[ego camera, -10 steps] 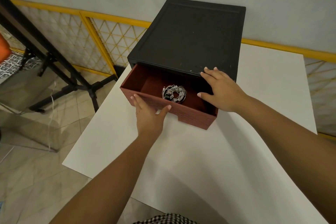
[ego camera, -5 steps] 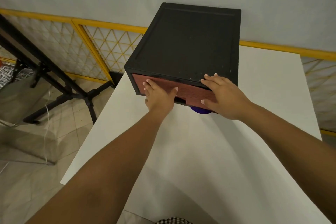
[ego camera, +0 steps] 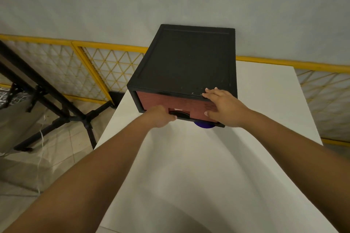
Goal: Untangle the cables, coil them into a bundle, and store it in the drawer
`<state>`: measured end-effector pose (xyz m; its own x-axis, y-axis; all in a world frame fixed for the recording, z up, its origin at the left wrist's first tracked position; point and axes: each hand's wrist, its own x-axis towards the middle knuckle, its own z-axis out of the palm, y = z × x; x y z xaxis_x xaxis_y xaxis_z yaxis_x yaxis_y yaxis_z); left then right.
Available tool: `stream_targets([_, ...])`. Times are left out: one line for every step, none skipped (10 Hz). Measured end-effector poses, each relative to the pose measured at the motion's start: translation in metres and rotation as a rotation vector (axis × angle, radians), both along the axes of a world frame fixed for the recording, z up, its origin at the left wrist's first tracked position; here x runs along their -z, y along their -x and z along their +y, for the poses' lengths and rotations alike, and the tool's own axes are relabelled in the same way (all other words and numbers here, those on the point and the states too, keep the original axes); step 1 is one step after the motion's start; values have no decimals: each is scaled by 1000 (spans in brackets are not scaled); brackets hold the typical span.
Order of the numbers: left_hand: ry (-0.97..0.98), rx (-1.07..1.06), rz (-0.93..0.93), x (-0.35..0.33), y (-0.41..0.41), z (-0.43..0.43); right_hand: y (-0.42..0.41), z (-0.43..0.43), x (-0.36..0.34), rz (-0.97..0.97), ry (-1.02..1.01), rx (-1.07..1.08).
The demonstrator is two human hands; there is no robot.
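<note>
Drawer (ego camera: 157, 100) looks flush. Case (ego camera: 185, 62) is braced by open right hand (ego camera: 223, 108); left hand (ego camera: 161, 116) is curled at handle (ego camera: 180, 113), grip unclear. Push should be kept square.

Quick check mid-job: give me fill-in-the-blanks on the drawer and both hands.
1. The red-brown drawer is fully ____.
2. The right hand rests on the black cabinet's ____ front edge.
3. The cabinet stands on a ____ table.
4. The left hand is at the handle recess of the ____.
Missing: closed; top; white; drawer
</note>
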<state>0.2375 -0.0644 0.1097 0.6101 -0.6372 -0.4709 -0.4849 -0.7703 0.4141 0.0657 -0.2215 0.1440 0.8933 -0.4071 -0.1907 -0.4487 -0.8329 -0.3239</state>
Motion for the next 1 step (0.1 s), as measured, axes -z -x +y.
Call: stream_targets([-3, 150, -19, -32, -3, -2, -2, -2, -11, 13, -71, 9])
